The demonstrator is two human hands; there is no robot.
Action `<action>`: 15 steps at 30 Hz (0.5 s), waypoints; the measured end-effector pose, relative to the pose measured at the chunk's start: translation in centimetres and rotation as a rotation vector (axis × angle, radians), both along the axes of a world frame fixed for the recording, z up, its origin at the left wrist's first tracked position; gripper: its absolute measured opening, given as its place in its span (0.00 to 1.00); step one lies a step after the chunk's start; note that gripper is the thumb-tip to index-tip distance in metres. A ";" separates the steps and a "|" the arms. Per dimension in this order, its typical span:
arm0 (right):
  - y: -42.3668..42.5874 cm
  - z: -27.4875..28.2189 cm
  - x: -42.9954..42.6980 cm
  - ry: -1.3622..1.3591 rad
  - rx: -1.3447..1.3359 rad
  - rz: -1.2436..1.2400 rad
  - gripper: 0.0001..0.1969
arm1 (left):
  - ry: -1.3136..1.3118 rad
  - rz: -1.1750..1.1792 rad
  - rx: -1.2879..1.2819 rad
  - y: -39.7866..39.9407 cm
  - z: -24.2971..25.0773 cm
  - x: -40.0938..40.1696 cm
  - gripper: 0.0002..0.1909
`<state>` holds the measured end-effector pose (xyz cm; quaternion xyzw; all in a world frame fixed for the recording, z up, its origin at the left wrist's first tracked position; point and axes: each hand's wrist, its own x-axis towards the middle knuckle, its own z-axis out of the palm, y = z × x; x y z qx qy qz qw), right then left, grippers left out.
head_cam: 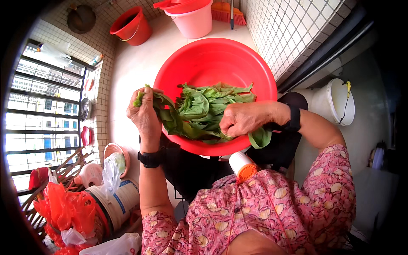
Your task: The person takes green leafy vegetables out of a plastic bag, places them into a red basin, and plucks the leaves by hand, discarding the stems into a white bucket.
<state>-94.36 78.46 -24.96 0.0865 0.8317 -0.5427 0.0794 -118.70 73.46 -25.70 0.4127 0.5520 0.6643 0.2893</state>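
Observation:
A large red plastic basin (220, 60) stands before me, with a heap of long green leafy vegetables (194, 103) along its near side. At the basin's left rim my left hand (144, 111) grips a bunch of leaves (169, 119) by the stem end, and the pale green ends poke out past the thumb. Over the near right part of the heap, my right hand (240, 119) is curled into a fist around leaf material. One broad leaf (259, 137) hangs over the basin's front rim below my right wrist. What lies inside the right fist is mostly hidden.
Behind the basin stand a red bucket (132, 27), a pink bucket (191, 22) and a broom (223, 13). On the right is a white bucket (334, 102) beyond a dark door frame (325, 47). Red plastic bags (67, 207) and a white pail (121, 194) crowd the left.

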 end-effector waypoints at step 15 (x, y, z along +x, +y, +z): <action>11.3 -11.2 -5.2 0.012 0.014 -0.751 0.07 | -0.467 -0.294 -0.133 0.1 0.2 -1.0 0.13</action>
